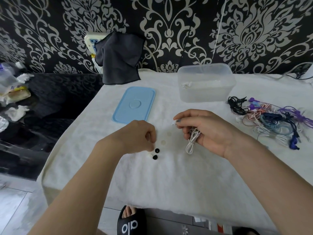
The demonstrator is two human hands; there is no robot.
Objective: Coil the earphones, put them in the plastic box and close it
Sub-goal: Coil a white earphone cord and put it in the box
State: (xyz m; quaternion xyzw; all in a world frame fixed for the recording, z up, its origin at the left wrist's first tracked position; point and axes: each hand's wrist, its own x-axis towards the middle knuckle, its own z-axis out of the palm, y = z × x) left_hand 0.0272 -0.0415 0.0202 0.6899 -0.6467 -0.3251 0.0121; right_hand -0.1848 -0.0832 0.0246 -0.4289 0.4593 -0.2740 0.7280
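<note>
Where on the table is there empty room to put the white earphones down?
Bare cloth lies near the front edge, below both hands and the black ear tips. There is also a gap between the blue lid and the plastic box. The right side is crowded with the tangled earphones pile.

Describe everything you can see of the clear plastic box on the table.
The plastic box is a clear, rounded-cornered rectangular tub of frosted-looking plastic. It stands upright and open at the far side of the white-covered table, with its blue lid lying flat apart to the left. A white earphone bundle already lies inside. No hand touches it.
</note>
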